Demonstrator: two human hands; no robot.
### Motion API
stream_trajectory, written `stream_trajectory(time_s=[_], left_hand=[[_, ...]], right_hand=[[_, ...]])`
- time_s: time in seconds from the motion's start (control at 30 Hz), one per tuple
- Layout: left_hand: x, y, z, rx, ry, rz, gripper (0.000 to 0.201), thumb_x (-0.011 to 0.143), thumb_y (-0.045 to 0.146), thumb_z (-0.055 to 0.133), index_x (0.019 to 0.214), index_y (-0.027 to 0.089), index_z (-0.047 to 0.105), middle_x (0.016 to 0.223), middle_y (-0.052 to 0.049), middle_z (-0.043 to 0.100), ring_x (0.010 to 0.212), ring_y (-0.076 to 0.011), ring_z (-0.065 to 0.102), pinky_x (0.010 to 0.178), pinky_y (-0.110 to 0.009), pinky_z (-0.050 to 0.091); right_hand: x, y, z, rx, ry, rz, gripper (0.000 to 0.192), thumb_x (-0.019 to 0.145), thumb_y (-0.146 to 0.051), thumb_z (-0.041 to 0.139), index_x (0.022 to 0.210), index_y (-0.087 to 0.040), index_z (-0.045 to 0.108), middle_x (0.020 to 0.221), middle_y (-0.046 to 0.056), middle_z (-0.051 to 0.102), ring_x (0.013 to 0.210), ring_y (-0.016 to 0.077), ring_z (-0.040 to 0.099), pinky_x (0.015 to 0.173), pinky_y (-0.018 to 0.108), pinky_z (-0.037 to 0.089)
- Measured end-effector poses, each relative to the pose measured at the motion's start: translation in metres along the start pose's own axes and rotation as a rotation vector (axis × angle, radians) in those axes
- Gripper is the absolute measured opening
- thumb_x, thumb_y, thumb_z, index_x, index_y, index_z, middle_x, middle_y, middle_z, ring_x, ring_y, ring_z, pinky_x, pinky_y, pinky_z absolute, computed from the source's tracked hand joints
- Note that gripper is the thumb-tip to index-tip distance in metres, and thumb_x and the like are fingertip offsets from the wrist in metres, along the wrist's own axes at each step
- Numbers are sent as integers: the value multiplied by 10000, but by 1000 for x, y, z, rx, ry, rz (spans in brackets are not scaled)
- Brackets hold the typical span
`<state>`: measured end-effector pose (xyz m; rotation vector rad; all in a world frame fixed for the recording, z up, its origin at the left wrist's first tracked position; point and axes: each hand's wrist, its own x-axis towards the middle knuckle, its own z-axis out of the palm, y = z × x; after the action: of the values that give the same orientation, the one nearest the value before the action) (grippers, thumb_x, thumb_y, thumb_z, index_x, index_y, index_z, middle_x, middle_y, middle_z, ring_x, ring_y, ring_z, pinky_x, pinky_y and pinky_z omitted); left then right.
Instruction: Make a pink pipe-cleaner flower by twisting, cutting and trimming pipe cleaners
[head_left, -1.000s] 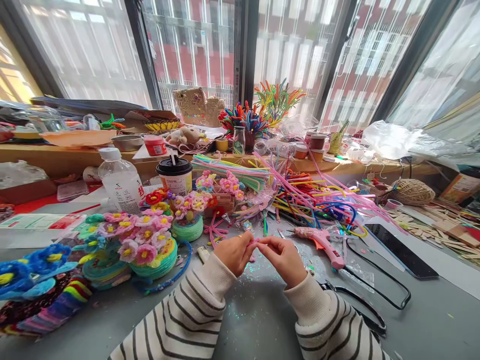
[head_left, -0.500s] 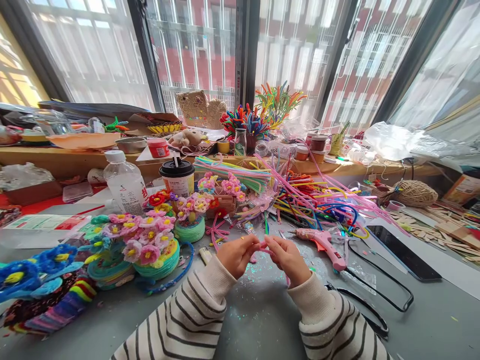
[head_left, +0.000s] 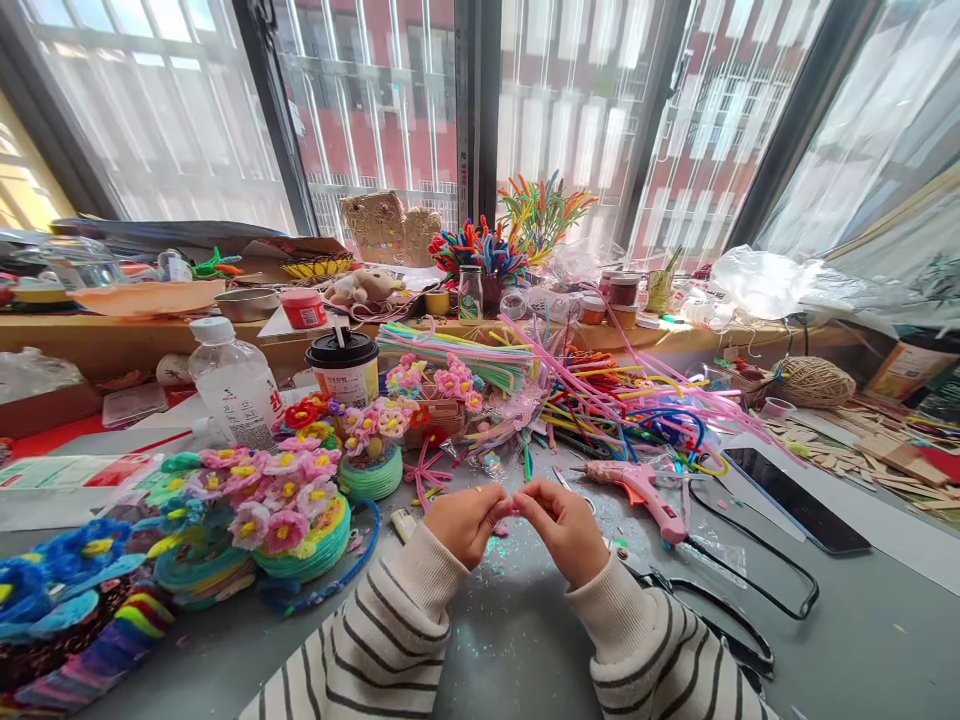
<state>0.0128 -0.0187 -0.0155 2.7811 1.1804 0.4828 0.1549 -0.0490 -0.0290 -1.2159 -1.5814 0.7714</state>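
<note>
a small pink pipe cleaner piece [head_left: 514, 509] sits pinched between the fingertips of the left hand [head_left: 466, 522] and the right hand [head_left: 566, 527], both clenched on it, held just above the grey counter [head_left: 510, 640] near its front edge, pink glue gun [head_left: 637, 484] just right.

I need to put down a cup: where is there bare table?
Bare grey table lies right of the black cord, below the phone. A smaller patch sits between the striped sleeves. Crowded: pipe cleaners, flower baskets, glue gun.
</note>
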Motion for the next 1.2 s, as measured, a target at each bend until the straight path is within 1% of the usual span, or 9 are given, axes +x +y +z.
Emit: stream_trajectory(time_s=[0.07, 0.2, 0.27, 0.43, 0.5, 0.63, 0.8, 0.97, 1.2], left_hand=[[1, -1, 1, 88, 20, 34, 296, 784, 294, 197, 700, 180, 458, 614, -16, 550, 579, -149, 508, 511, -252, 323], [2, 0, 1, 173, 119, 96, 212, 761, 220, 273, 714, 201, 478, 656, -1, 551, 636, -139, 500, 715, -336, 294], [2, 0, 2, 186, 152, 101, 190, 748, 194, 298, 714, 198, 484, 654, -5, 544, 646, -135, 495, 755, -345, 270], [2, -2, 2, 149, 143, 81, 213, 763, 204, 272, 742, 180, 482, 669, -29, 546, 616, -142, 489, 627, -289, 318], [2, -3, 1, 77, 130, 77, 228, 773, 222, 253, 766, 177, 476, 692, -31, 551, 615, -141, 491, 570, -262, 318], [1, -2, -2, -77, 139, 82, 250, 787, 241, 231, 796, 171, 471, 715, -26, 552, 654, -133, 491, 564, -239, 316], [0, 4, -9, -150, 141, 121, 267, 788, 252, 235, 767, 158, 484, 670, -25, 534, 616, -120, 465, 555, -233, 302], [-1, 8, -13, -160, 140, 176, 257, 782, 247, 258, 736, 166, 497, 655, -25, 521, 606, -115, 443, 564, -239, 282], [-4, 13, -10, -62, 251, 208, 260, 764, 220, 239, 690, 160, 481, 619, -34, 510, 584, -130, 428, 566, -276, 256]], right_hand=[[-1, 1, 1, -32, -3, -16, 232, 740, -348, 396, 656, -152, 486, 510, -19, 474, 462, 88, 425, 454, 195, 321], [-1, 4, 4, -1, -62, -32, 212, 778, -323, 335, 684, -161, 432, 512, -18, 499, 455, 85, 433, 465, 197, 328], [-1, 4, 4, 15, -70, -37, 213, 782, -324, 325, 680, -161, 416, 518, -18, 485, 472, 87, 432, 479, 204, 331], [1, 0, 1, 204, -130, -12, 189, 763, -333, 359, 729, -157, 419, 560, -24, 424, 520, 84, 421, 504, 205, 342], [1, -4, -2, 284, -169, 22, 182, 753, -333, 372, 765, -158, 422, 573, -27, 425, 497, 72, 402, 463, 191, 323], [2, -11, -8, 408, -273, 164, 188, 729, -340, 392, 788, -163, 410, 525, -55, 412, 345, 26, 246, 322, 167, 168], [3, -12, -11, 574, -333, 374, 176, 710, -345, 419, 764, -178, 403, 402, -106, 302, 304, 15, 137, 305, 160, 63], [3, -7, -13, 648, -373, 493, 236, 677, -407, 461, 698, -185, 385, 368, -120, 261, 300, 10, 121, 304, 152, 50], [2, -6, -15, 657, -509, 560, 322, 640, -467, 482, 595, -178, 348, 368, -123, 218, 310, 9, 92, 303, 158, 33]])
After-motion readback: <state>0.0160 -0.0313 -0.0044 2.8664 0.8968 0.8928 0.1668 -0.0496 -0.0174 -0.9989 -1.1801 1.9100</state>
